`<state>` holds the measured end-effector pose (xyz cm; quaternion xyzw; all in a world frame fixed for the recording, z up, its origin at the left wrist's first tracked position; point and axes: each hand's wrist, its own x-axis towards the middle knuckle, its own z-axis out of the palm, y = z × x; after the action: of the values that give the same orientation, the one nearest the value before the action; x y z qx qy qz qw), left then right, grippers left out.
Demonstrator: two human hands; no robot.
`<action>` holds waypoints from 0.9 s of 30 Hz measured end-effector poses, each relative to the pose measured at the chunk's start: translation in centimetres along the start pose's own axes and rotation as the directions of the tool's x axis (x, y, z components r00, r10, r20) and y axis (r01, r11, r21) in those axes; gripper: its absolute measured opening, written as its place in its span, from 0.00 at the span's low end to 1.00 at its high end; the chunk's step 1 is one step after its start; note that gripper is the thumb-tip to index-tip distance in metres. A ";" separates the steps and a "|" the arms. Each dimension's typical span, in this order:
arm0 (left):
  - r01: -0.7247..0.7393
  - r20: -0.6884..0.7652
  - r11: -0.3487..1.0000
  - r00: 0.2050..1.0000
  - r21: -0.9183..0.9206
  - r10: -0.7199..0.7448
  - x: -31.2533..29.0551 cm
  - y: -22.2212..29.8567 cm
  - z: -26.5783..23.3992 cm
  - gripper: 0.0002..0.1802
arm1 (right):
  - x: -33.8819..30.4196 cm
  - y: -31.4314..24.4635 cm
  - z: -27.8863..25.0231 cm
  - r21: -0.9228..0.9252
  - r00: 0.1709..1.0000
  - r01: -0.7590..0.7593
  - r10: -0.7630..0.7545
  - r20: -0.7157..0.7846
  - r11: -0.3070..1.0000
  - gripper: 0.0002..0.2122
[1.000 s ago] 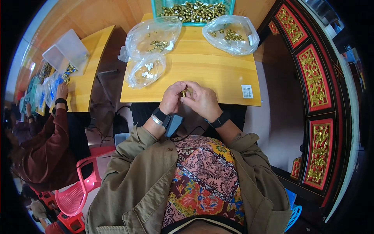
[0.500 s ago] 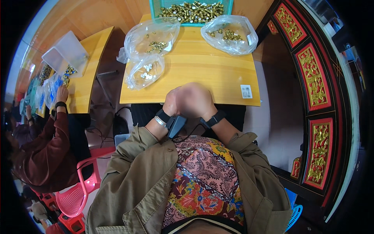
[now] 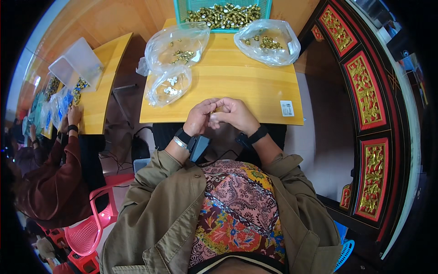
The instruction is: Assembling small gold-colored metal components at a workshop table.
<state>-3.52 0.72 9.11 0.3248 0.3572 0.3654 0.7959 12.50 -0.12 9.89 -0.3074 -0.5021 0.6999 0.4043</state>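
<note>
Over the front edge of the yellow table, my two hands meet at the fingertips. My left hand is closed, its fingers curled round a small brass-coloured part that is mostly covered. From the other side my right hand pinches at the same part with thumb and forefinger. Beyond my left hand lies a small clear plastic bag with white pieces. Behind it is a larger clear bag holding small brass-coloured parts. Another clear bag at the far right holds similar brass pieces.
At the table's back stands a green basket full of brass-coloured fittings. A white label sticks near the right front corner. To the left, a person works at another table. Carved black-and-red panels rise on the right.
My hands were pressed together in a blur; now they have drawn a little apart, leaving the fingertips meeting round the small part. My left wrist has shifted slightly left.
</note>
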 end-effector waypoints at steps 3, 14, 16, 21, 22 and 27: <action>-0.006 0.037 1.000 0.999 -0.031 0.007 0.0 -0.2 -1.1 0.19 | 0.1 1.2 -0.6 0.062 0.999 0.032 -0.033 0.012 0.998 0.04; 0.157 0.191 0.960 0.975 -0.234 -0.113 0.4 -0.5 -2.6 0.14 | 0.4 2.3 -0.8 -0.155 0.998 0.047 -0.052 -0.031 0.987 0.04; 0.202 0.288 0.949 0.949 -0.241 -0.129 0.6 -0.7 -3.9 0.15 | 0.5 2.0 -0.6 -0.182 0.999 0.046 -0.048 -0.010 0.982 0.04; 0.292 0.370 0.923 0.910 -0.250 -0.187 -0.5 0.1 -3.2 0.17 | 0.7 2.1 -1.4 -0.311 0.992 0.104 -0.123 -0.041 0.945 0.04; 0.285 0.323 0.923 0.926 -0.259 -0.195 -0.5 0.0 -3.1 0.17 | 0.8 2.2 -1.7 -0.313 0.992 0.104 -0.122 -0.039 0.944 0.04; 0.247 0.168 0.926 0.964 -0.286 -0.205 -0.8 0.5 -3.5 0.17 | 1.4 1.8 -2.2 -0.432 0.973 0.069 -0.156 -0.170 0.899 0.06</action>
<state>-6.91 1.25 7.88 0.1789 0.2769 0.2989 0.8955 13.20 1.76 7.52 -0.4271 -0.6154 0.5152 0.4164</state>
